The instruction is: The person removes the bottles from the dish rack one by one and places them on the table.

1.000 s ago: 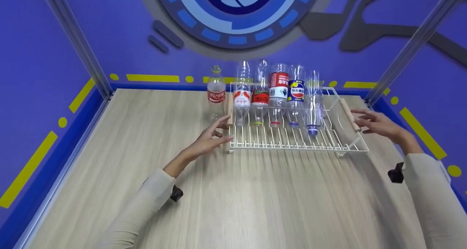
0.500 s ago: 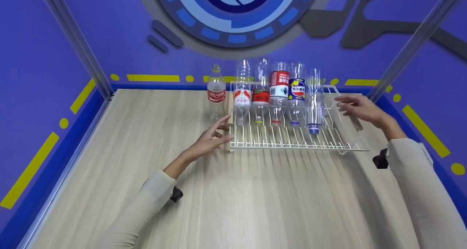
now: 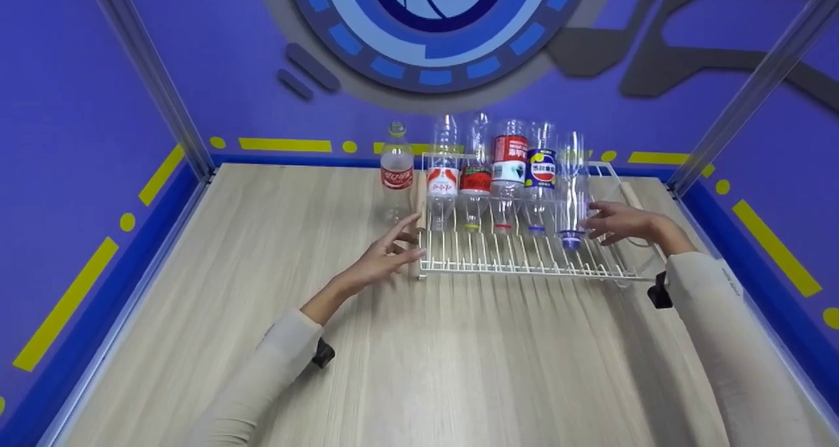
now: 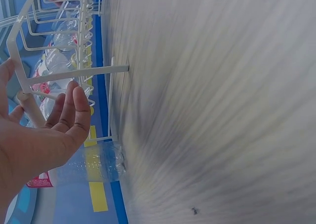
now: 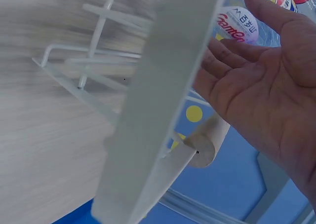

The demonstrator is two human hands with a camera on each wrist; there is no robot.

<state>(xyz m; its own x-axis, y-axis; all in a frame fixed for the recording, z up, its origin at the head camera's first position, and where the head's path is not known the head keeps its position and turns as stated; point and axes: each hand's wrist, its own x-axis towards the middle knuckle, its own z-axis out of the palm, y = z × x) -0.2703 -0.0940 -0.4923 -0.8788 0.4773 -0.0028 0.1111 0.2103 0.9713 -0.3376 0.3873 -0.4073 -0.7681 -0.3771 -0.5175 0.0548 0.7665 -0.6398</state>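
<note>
Several clear plastic bottles lean upside down in a white wire rack [image 3: 524, 271], caps toward me. My right hand [image 3: 623, 223] is beside the rightmost bottle [image 3: 573, 194], with its blue cap [image 3: 571, 241] lowest. In the right wrist view the thumb and fingers reach toward that bottle's printed label [image 5: 238, 25], loosely bent, not closed round it. My left hand [image 3: 377, 261] stays at the rack's left end, thumb and fingers spread near its wooden handle [image 4: 30, 108]. An upright bottle with a red label [image 3: 396, 178] stands just left of the rack.
A second wooden handle [image 3: 630, 195] is on the rack's right end. Other bottles in the rack include one with a blue label [image 3: 541, 168] and one with a red and white label [image 3: 510, 158]. Blue panels wall the table [image 3: 419, 368].
My right hand has left the right wooden handle and moved left over the rack to the rightmost bottle. The left hand keeps its place; the head view has shifted slightly.
</note>
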